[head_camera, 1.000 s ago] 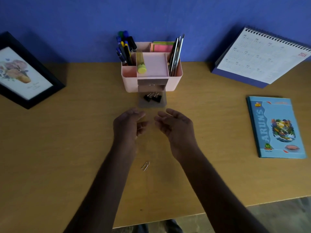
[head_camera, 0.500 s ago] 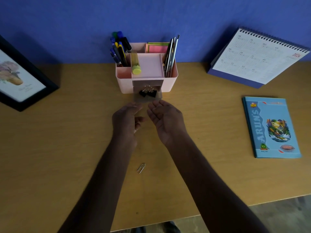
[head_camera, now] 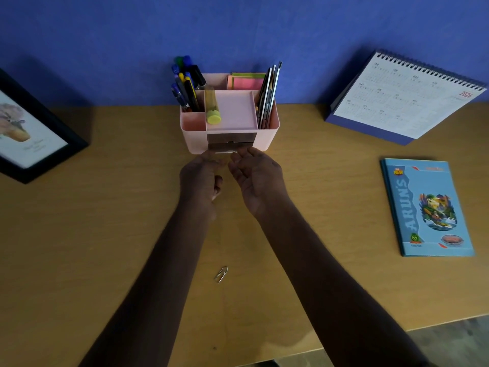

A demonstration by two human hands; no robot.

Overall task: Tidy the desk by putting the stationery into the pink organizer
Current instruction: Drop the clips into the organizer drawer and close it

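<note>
Both hands meet at the front of the organizer, at 12 o'clock on the desk against the wall. The left hand is loosely curled, the right hand half spread with palm turned inward; neither pinches anything, and the fingertips touch the lower drawer, which sits flush or nearly so.

The step in hand looks like seating that drawer. It is best done with an even push from both sides so it runs straight, firm but not hard, as the organizer is light and may slide toward the wall or tip its pens.

One clip lies loose on the desk at 6 o'clock, between the forearms and well apart from the organizer. It seems the last piece left out, so the drawer may need opening again, or the clip can go in the top tray.

There is open room at 9 o'clock, short of the frame. At 3 o'clock lies the book, at 1 o'clock the calendar. The near edge runs at 6 o'clock, so the clip should be lifted, not swept, lest it go over.
</note>
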